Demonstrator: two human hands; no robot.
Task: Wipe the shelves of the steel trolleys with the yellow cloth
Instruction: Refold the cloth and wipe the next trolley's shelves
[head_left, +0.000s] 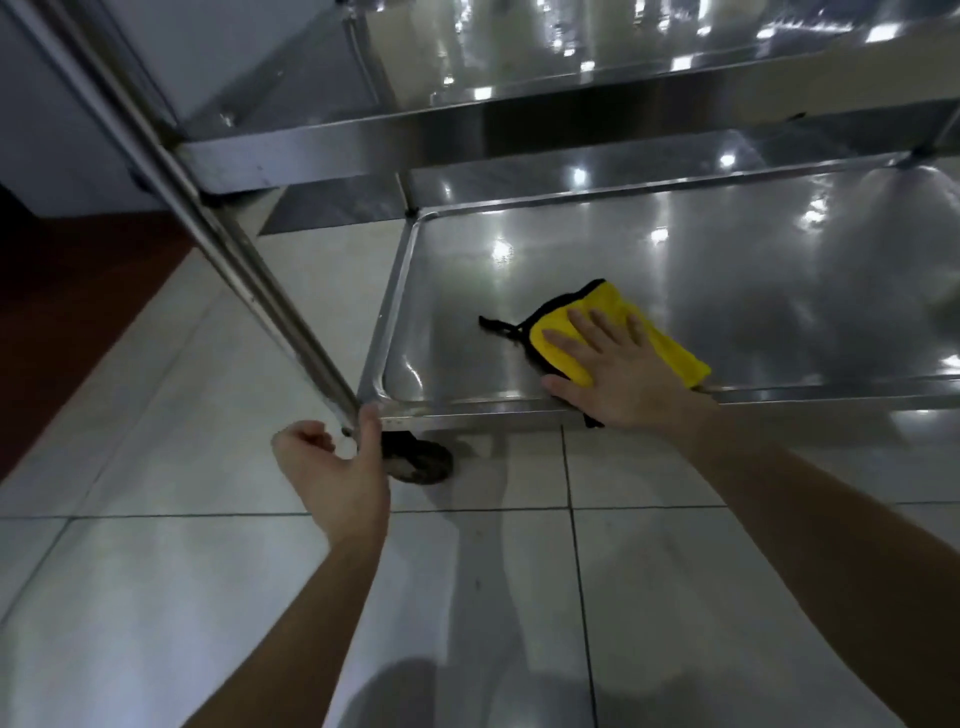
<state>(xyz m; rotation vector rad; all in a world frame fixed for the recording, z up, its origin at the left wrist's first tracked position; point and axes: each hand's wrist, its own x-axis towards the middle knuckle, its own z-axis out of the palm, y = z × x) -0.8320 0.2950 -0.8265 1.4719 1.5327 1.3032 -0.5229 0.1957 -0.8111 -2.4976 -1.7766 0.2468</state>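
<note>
Item 1: yellow cloth, black-edged, folded, lying near the front rim of the steel trolley's bottom shelf. Right hand released, fingers straight and spread, pressing flat on the cloth. Left hand at the foot of the corner post, thumb against it, fingers curled beside; a true grasp cannot be told. Dark castor behind that hand. 1 upper shelf overhangs. Pale tiled floor below.

Both arms on show now: left forearm and right forearm are bare from the wrist to the frame edge. The left hand and the right hand are bare too.
</note>
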